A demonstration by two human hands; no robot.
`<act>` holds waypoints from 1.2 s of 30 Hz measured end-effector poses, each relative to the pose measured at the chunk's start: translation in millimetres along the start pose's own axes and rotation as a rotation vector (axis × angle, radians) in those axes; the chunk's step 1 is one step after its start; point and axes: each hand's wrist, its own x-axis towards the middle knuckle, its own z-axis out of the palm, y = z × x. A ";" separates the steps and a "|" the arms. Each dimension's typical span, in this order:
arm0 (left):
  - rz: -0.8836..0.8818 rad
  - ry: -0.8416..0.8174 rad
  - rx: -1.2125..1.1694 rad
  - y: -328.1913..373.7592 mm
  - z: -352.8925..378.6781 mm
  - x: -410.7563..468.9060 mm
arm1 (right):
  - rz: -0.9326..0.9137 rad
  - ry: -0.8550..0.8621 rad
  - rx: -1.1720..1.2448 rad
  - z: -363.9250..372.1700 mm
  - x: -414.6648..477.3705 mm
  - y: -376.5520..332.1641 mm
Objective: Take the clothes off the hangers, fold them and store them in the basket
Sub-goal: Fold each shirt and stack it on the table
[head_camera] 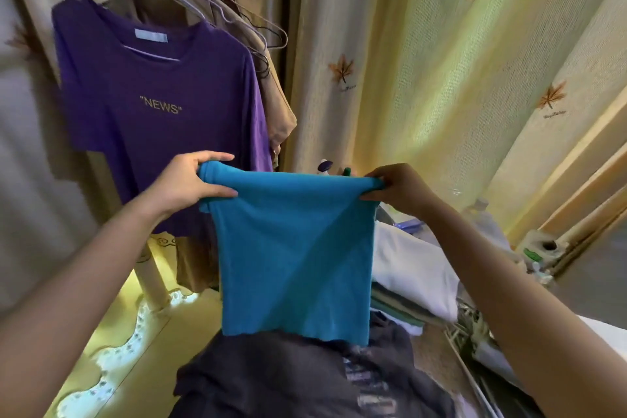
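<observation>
A teal garment (295,254) hangs folded over in the air in front of me, held by its top edge. My left hand (190,185) grips its upper left corner and my right hand (397,188) pinches its upper right corner. Behind it, at the upper left, a purple T-shirt (152,95) printed "NEWS" hangs on a wire hanger (176,0). A beige garment (271,102) hangs behind the purple one. Below the teal garment lies a dark grey garment (291,380) with a pale print. No basket can be made out.
Yellow curtains (441,61) with leaf motifs fill the right side. White fabric (414,268) and a stack of folded cloth lie at the right, near a plastic bottle (481,214). An empty wire hanger (268,27) hangs by the beige garment. Pale patterned floor (135,322) shows at the lower left.
</observation>
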 end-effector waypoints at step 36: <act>-0.850 -0.491 0.270 -230.8 97.6 -121.8 | 0.752 -0.490 0.298 225.4 -147.7 124.1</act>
